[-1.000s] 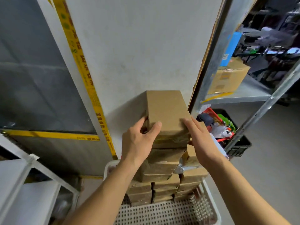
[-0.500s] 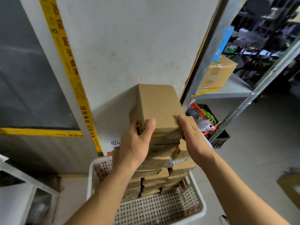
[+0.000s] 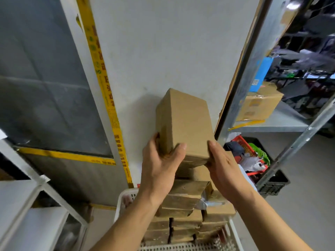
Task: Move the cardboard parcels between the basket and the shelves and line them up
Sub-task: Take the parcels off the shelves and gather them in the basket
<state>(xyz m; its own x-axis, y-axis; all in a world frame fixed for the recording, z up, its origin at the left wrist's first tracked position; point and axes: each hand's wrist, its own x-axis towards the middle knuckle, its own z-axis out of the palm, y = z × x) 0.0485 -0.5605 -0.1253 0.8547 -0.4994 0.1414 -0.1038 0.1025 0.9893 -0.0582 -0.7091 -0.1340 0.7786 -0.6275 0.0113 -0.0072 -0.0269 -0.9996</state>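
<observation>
A plain brown cardboard parcel point(image 3: 184, 122) is lifted and turned a little above a tall stack of like parcels point(image 3: 183, 205). That stack stands in a white perforated plastic basket point(image 3: 125, 195) on the floor. My left hand point(image 3: 159, 165) grips the parcel's near left corner, thumb on its top face. My right hand point(image 3: 224, 169) holds its near right corner. The lower parcels are partly hidden behind my forearms.
A grey metal shelf unit point(image 3: 282, 124) stands at right with a larger cardboard box point(image 3: 259, 104) and a blue box point(image 3: 260, 75). Below it a black crate point(image 3: 273, 183) holds mixed items. A white shelf frame point(image 3: 32, 182) is at lower left. A white wall stands directly ahead.
The top parcel has come up off the stack and twisted to the left between my hands. The view has swung slightly, first down, then up again.
</observation>
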